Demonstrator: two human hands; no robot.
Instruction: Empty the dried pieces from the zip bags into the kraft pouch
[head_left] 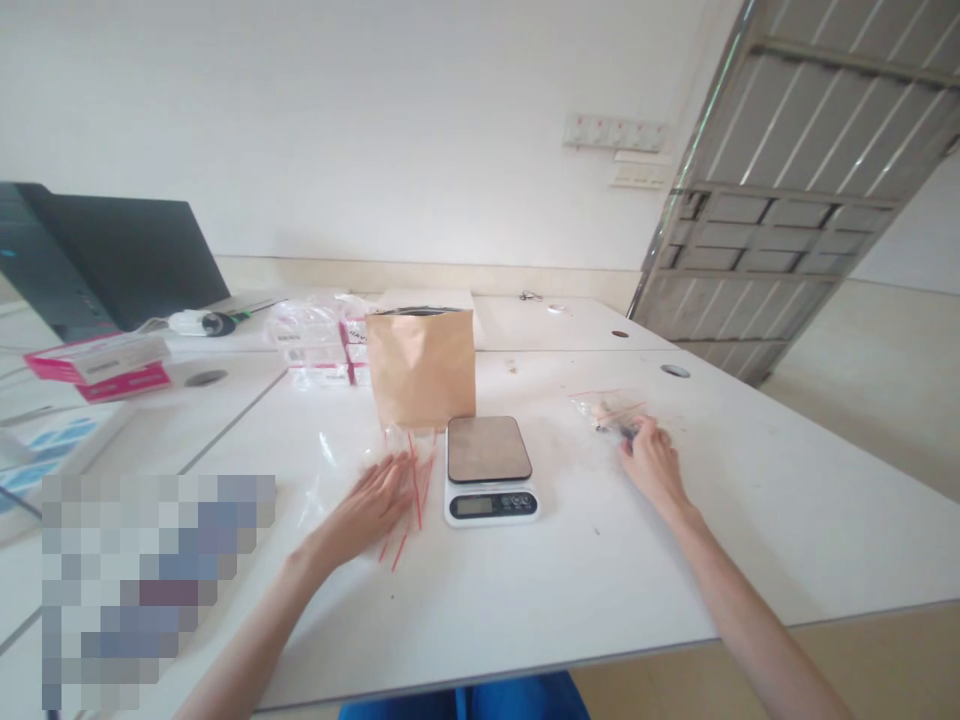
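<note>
On my feed, the left grip [367, 508] lies open and flat on clear zip bags with red seals [411, 500], apparently pinning them to the table [570, 570]. Behind them stands an upright kraft paper pouch [421, 368]. A digital kitchen scale [489, 470] sits between both hands, within easy reach. The right grip [651, 462] curls against a small zip bag [609, 410]; I cannot tell whether it is closed on it.
</note>
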